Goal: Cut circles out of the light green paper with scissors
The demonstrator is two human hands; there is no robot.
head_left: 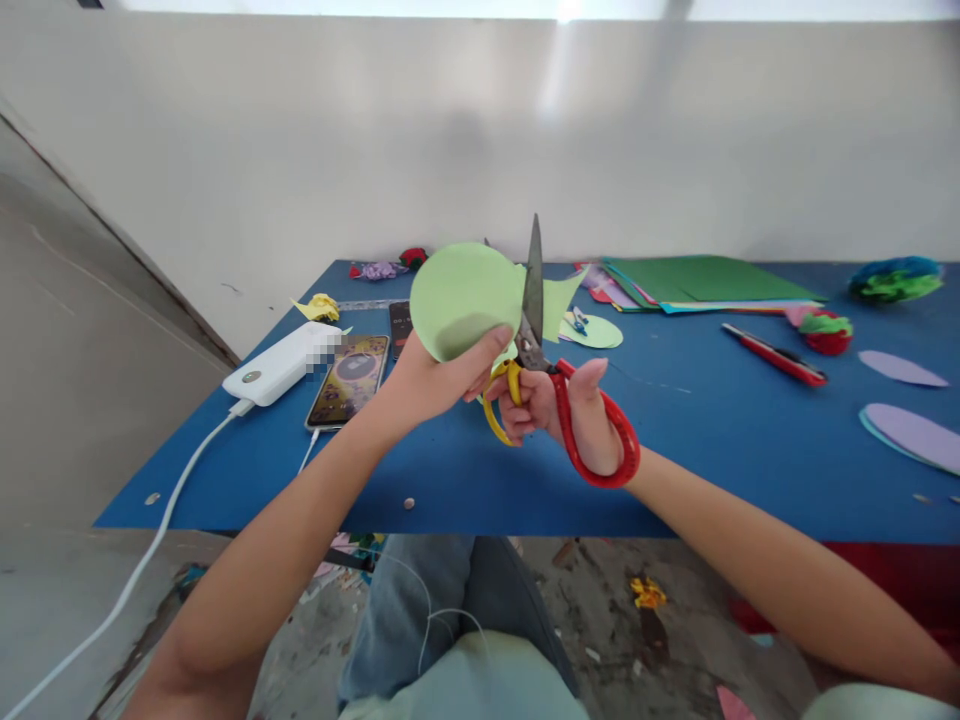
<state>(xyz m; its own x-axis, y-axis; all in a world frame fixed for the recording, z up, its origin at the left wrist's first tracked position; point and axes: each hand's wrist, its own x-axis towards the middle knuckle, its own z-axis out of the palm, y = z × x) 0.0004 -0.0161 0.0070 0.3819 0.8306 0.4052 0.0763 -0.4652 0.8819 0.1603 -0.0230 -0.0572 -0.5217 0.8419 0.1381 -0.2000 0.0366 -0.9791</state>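
Note:
My left hand (442, 378) pinches a light green paper (465, 295) with a rounded outline, held up above the table. A pointed strip of the same green paper (562, 300) sticks out to the right, behind the scissor blade. My right hand (544, 405) has its fingers and thumb through the handles of a pair of scissors (534, 300), one handle red and one yellow. The blades point upward and are spread apart at the right edge of the paper. One blade is mostly hidden behind the paper.
On the blue table (450, 480) lie a white power bank (277, 370), a phone (349, 385), a stack of coloured paper (712, 280), a red cutter knife (776, 355), lilac paper ovals (911, 435) and crumpled paper flowers (896, 278). A white wall (450, 130) stands behind.

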